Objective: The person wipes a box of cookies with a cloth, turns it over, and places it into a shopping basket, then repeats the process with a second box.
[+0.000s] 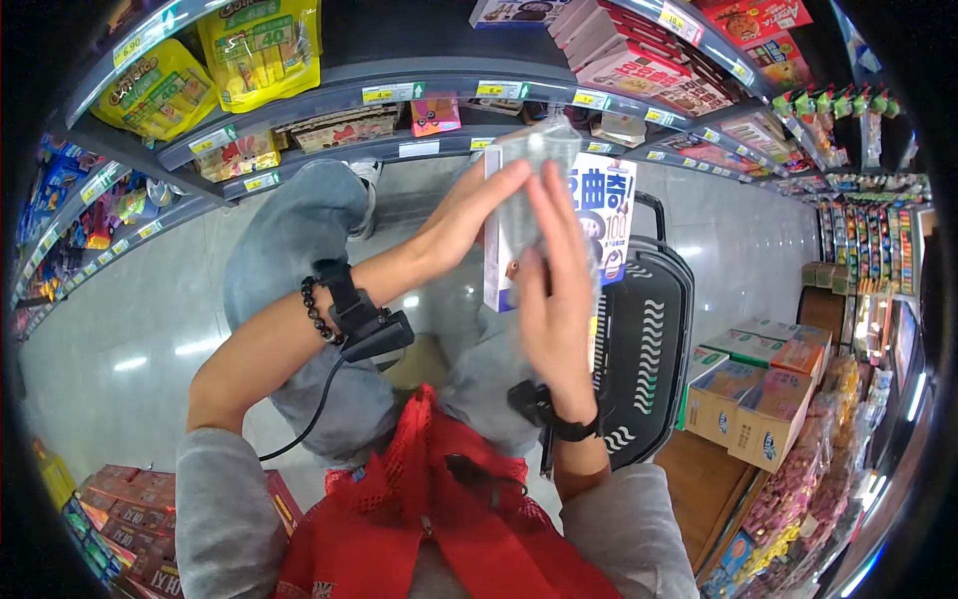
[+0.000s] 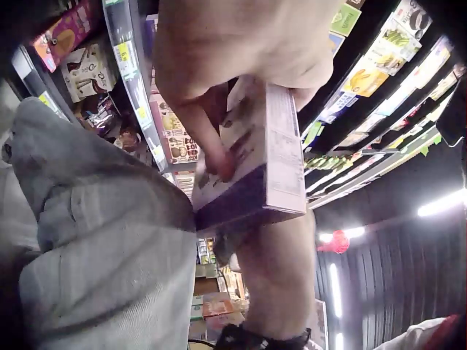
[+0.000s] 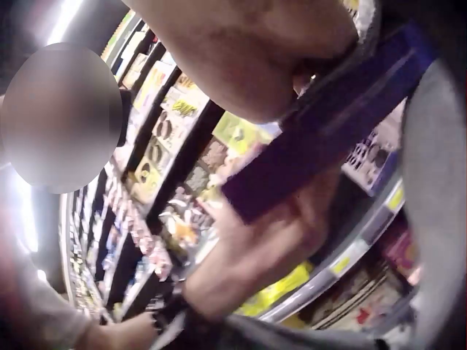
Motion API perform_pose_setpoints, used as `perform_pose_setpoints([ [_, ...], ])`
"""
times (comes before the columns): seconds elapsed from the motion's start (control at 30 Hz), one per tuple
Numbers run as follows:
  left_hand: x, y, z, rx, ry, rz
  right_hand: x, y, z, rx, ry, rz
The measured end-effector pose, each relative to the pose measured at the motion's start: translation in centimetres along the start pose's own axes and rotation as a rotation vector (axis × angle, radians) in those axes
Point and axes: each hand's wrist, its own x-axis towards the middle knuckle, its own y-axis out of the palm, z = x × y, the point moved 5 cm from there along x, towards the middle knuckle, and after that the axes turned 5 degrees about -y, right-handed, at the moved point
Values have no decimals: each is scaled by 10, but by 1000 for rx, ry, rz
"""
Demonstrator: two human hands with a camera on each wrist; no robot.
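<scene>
A white box (image 1: 604,215) with blue lettering and a purple edge stands upright before the person, its underside (image 3: 328,131) and side (image 2: 286,157) showing in the wrist views. The left hand (image 1: 477,205) grips it from the left; in the right wrist view that hand (image 3: 281,233) lies against its lower part. Over the box front, the right hand (image 1: 559,299) is blurred, its fingers straight and pointing up along a clear plastic piece (image 1: 554,145). How firmly it touches the plastic is unclear.
A black basket (image 1: 644,349) is beside the right leg. Shelves with yellow bags (image 1: 261,55) and red-and-white boxes (image 1: 639,65) curve along the front. Cartons (image 1: 763,399) are stacked at right, and red boxes (image 1: 140,509) lie at lower left.
</scene>
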Motion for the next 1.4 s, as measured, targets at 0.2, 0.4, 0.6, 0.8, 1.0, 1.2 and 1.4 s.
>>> perform_pose_setpoints([
  [0.2, -7, 18, -15, 159, 152, 60, 1, -20, -30, -224, -1, -113],
  [0.4, -3, -9, 7, 13, 1, -55, -8, 5, 6, -233, -58, 132],
  [0.6, -4, 7, -3, 69, 67, 80, 8, -34, -70, -376, 114, 86],
  [0.8, -8, 9, -5, 104, 85, 42, -2, 4, 5, -75, -77, 96],
  [1.0, -8, 2, -4, 144, 17, 69, 14, -5, -12, -422, -64, 37],
  [1.2, -15, 20, -30, 264, 467, 242, 24, -65, -70, -111, 87, -519],
  [1.4, -24, 33, -33, 476, 475, 274, 9, -79, -60, -215, 7, -905],
])
